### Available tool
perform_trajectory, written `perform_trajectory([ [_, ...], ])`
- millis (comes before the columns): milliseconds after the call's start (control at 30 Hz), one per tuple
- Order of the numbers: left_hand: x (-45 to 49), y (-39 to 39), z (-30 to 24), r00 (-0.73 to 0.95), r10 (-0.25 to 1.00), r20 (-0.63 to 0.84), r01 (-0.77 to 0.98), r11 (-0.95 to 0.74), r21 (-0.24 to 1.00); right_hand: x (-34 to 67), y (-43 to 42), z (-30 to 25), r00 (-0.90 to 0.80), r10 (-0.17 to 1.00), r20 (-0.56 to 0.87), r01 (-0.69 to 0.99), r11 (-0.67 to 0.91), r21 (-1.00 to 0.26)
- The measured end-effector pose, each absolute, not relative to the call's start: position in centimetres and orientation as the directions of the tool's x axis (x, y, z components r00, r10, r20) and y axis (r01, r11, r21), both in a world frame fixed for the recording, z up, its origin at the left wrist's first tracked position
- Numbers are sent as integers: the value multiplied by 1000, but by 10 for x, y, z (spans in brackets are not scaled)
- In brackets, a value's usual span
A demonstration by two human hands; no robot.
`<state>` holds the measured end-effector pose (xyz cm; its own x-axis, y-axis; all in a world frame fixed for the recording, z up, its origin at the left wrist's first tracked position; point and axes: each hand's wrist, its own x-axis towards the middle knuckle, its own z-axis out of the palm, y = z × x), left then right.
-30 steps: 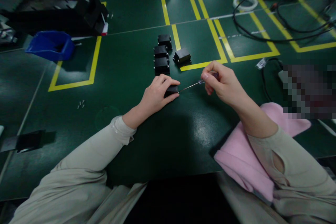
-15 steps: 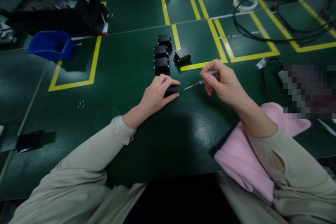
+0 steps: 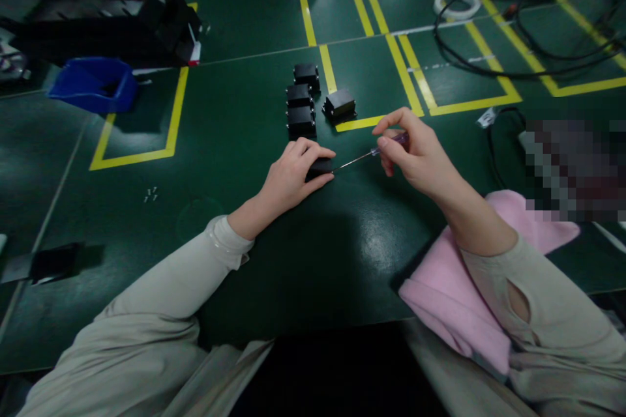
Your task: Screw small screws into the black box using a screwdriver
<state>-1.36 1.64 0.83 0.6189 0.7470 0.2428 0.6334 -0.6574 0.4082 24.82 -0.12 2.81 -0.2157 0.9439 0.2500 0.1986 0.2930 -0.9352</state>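
A small black box [image 3: 320,167] is pressed flat on the green table [image 3: 235,124], near its middle, by the left hand [image 3: 291,179], whose fingers are curled closed over its top and sides. A slim screwdriver [image 3: 364,156] is pinched by its purple handle between the thumb and fingertips of the right hand [image 3: 415,153]; its tip is set against the box's right side. Just beyond, three like boxes [image 3: 300,98] are lined up in a row, with a fourth box [image 3: 339,104] beside them on a yellow tape line. A pink cloth [image 3: 454,300] is seen under the right forearm. A few small screws [image 3: 151,193] lie well apart to the left.
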Motion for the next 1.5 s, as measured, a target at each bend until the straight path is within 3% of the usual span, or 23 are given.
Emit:
perform_trajectory([
  [1500,-14,17,9,620,742,253,629,-664,406,248,-2,30,-228,952,204,132,237,-962],
])
